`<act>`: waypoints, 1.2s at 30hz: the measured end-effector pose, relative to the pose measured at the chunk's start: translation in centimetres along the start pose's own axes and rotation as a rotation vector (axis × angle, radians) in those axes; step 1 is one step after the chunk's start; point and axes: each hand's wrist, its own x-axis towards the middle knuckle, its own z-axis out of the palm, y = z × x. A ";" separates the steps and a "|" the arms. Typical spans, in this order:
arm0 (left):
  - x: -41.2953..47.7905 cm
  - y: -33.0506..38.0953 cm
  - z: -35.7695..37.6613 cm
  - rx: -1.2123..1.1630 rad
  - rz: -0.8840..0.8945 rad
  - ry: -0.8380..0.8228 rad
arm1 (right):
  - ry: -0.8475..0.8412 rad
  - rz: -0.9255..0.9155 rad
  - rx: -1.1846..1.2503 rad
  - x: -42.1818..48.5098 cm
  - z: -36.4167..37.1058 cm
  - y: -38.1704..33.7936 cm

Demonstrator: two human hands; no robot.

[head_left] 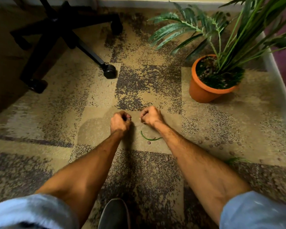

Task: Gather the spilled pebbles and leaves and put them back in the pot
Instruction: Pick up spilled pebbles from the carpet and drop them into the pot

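Head view, floor level, patterned beige-and-dark carpet (92,90).

Left hand (120,122): curled into a loose fist low over the carpet, fingertips bunched against the thumb; whether anything lies inside cannot be told.

Right hand (151,117): likewise curled, fingers folded in toward the palm, just beside the left hand with a narrow gap between them; contents cannot be told.

Curved green leaf (149,138): lies flat on the carpet between the two forearms, just behind the hands.

Pebbles, small and brownish: one (149,142) beside the leaf, another touching or nearly touching its curve; a scattered group (219,143) further right on the carpet, beyond the right forearm.

Second green leaf (234,159): on the carpet at the outer side of the right forearm, blurred.

Orange plastic pot (203,92): upright, ahead and to the right of the hands, well apart from them; holds a green leafy plant (221,35), with pebbles on its soil.

Black office chair base (64,30): upper left, castors on the carpet.

Dark shoe (114,214): bottom centre.

Rolled light-blue sleeves at both elbows.
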 end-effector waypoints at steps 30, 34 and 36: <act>-6.5 32.1 7.2 -1.084 -0.298 -0.602 | 0.250 0.165 1.555 -6.6 -26.6 1.4; -5.5 33.4 7.4 -1.042 -0.323 -0.592 | 0.181 0.169 1.644 -6.3 -27.4 0.9; -5.3 34.0 7.2 -1.050 -0.302 -0.613 | 0.125 0.149 1.680 -6.0 -27.7 0.9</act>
